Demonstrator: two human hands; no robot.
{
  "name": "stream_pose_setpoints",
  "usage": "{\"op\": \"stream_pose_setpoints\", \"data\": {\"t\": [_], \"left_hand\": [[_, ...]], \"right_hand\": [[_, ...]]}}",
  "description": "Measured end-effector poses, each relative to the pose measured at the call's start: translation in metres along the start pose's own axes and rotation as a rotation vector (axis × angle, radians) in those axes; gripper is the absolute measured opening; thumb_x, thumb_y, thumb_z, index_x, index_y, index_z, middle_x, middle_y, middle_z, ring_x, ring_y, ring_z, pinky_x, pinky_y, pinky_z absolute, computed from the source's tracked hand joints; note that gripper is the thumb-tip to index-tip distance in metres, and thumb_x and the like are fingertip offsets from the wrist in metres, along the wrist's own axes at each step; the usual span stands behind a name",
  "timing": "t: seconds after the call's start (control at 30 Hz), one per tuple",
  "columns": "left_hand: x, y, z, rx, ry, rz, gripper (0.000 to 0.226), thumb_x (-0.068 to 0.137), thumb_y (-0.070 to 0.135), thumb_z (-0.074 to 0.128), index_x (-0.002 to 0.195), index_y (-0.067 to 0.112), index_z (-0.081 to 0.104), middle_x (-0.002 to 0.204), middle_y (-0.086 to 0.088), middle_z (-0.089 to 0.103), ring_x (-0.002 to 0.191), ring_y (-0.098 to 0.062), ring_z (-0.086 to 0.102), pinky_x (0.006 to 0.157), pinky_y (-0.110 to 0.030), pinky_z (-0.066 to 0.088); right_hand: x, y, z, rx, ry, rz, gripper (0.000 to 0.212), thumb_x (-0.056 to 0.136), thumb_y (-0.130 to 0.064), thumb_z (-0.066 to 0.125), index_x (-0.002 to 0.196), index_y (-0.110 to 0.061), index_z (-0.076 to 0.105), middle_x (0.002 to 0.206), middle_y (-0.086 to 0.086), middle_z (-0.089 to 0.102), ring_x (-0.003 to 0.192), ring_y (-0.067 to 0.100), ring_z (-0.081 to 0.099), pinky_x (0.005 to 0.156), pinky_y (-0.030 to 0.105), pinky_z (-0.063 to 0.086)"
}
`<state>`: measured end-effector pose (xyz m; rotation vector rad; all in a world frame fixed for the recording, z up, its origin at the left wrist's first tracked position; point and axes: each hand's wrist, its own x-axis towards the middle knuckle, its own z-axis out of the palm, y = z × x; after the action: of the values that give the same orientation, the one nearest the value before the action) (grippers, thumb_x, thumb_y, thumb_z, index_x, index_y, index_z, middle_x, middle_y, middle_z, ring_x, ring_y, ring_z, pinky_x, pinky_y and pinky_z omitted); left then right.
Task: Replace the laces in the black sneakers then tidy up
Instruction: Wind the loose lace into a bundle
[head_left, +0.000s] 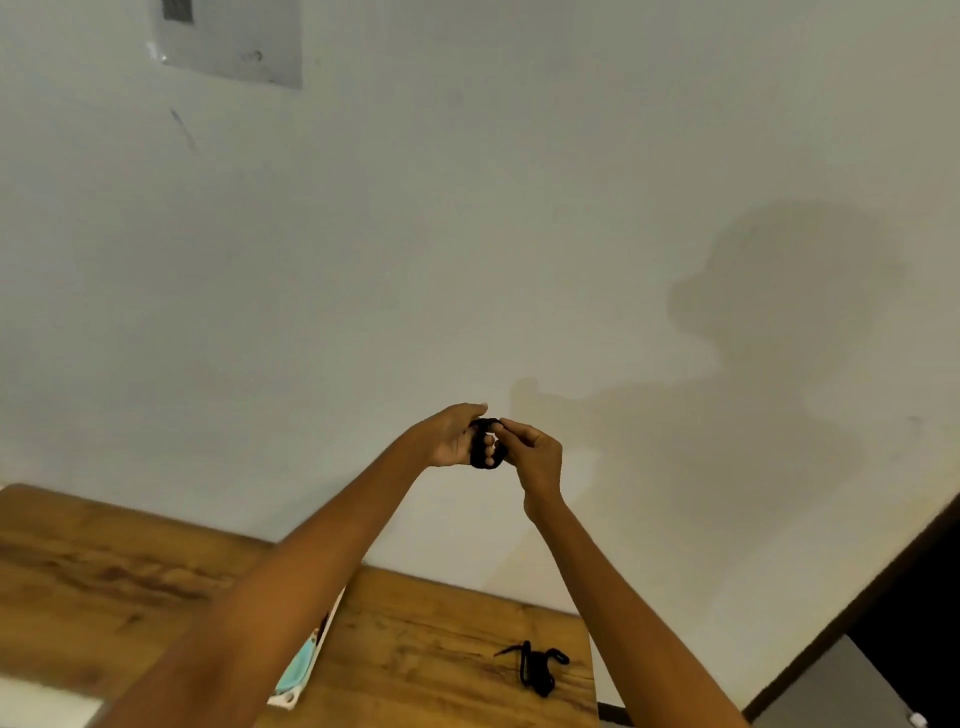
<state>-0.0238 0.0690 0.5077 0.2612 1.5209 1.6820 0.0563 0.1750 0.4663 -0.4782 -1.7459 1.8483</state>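
Both hands are raised in front of the wall, well above the tabletop (415, 634): the left hand (452, 439) has a black lace (485, 452) wound around its curled fingers, and the right hand (535, 457) pinches that coil between thumb and fingers. A second lace (537, 670) lies bundled near the tabletop's right edge, and a teal-and-white packet (301, 670) shows beside the left forearm.

Lace bundle (535, 667) on table (441, 623), near wall (467, 234).
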Motion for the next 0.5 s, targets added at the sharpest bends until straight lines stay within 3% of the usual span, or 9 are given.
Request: {"op": "stream_pose_setpoints", "data": {"t": [0.13,0.27,0.4,0.43,0.5], "left_hand": [[-0.006,-0.023,-0.014,-0.021,0.120,-0.006,0.022,0.100,0.009,0.028,0.092,0.001,0.047,0.065,-0.010,0.043,0.054,-0.020,0.040,0.055,-0.031,0.042],[-0.012,-0.061,-0.054,-0.060,0.295,0.122,0.020,0.097,0.005,0.036,0.105,0.001,0.054,0.074,-0.010,0.049,0.054,-0.019,0.042,0.049,-0.026,0.044],[-0.015,-0.120,-0.102,-0.236,0.541,0.122,0.017,0.094,0.004,0.047,0.102,0.000,0.062,0.074,-0.011,0.056,0.049,-0.017,0.048,0.047,-0.023,0.047],[-0.016,-0.140,-0.114,-0.278,0.584,0.107,0.017,0.094,0.004,0.048,0.102,-0.002,0.063,0.074,-0.012,0.058,0.050,-0.016,0.052,0.050,-0.023,0.050],[-0.019,-0.179,-0.142,-0.314,0.643,0.066,0.018,0.093,0.005,0.052,0.105,-0.004,0.063,0.087,-0.020,0.065,0.070,-0.023,0.063,0.072,-0.033,0.056]], "right_hand": [[-0.003,0.034,0.022,0.008,0.033,0.090,0.019,0.084,-0.005,0.066,0.102,-0.007,0.073,0.097,0.011,0.072,0.090,0.025,0.069,0.083,0.034,0.057],[-0.012,0.066,0.060,-0.028,0.030,0.159,0.019,0.084,-0.005,0.066,0.101,-0.009,0.073,0.096,0.008,0.072,0.087,0.023,0.068,0.084,0.033,0.056],[-0.036,0.113,0.104,-0.092,-0.014,0.247,0.018,0.084,-0.007,0.067,0.100,-0.011,0.073,0.096,0.010,0.073,0.087,0.023,0.068,0.085,0.033,0.056],[-0.045,0.127,0.118,-0.124,-0.028,0.277,0.017,0.084,-0.007,0.067,0.100,-0.011,0.074,0.096,0.009,0.073,0.089,0.023,0.069,0.086,0.033,0.056],[-0.062,0.161,0.147,-0.181,-0.053,0.338,0.017,0.085,-0.008,0.066,0.100,-0.009,0.074,0.096,0.009,0.073,0.087,0.020,0.068,0.084,0.031,0.056]]}}
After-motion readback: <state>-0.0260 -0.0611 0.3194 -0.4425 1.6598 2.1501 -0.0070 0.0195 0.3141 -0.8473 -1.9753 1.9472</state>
